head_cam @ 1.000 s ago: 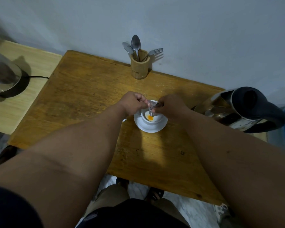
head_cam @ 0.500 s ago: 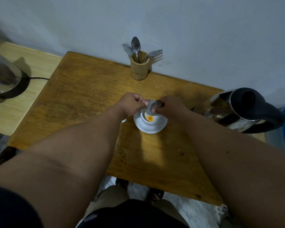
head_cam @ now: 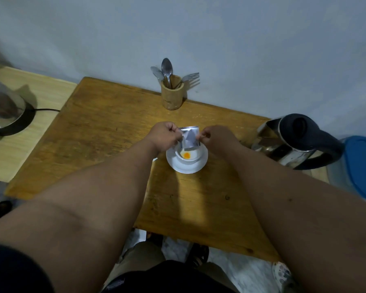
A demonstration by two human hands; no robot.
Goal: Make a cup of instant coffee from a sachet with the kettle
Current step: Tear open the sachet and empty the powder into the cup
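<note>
A silvery sachet [head_cam: 189, 137] is held upright over a white cup [head_cam: 195, 158] that stands on a white saucer [head_cam: 186, 168] in the middle of the wooden table [head_cam: 118, 127]. My left hand [head_cam: 166, 135] pinches the sachet's left edge and my right hand [head_cam: 215, 136] pinches its right edge. The bottom of the cup shows an orange spot. A steel kettle with a black lid and handle [head_cam: 298, 140] stands at the table's right edge, to the right of my right hand.
A wooden holder [head_cam: 171, 95] with spoons and a fork stands at the back of the table by the wall. A second steel kettle on a black base [head_cam: 4, 111] sits on a lighter table at the left. A blue object [head_cam: 362, 166] lies at the far right.
The sachet has been lifted and spread flat between both hands above the cup; earlier it was crumpled low over the cup.
</note>
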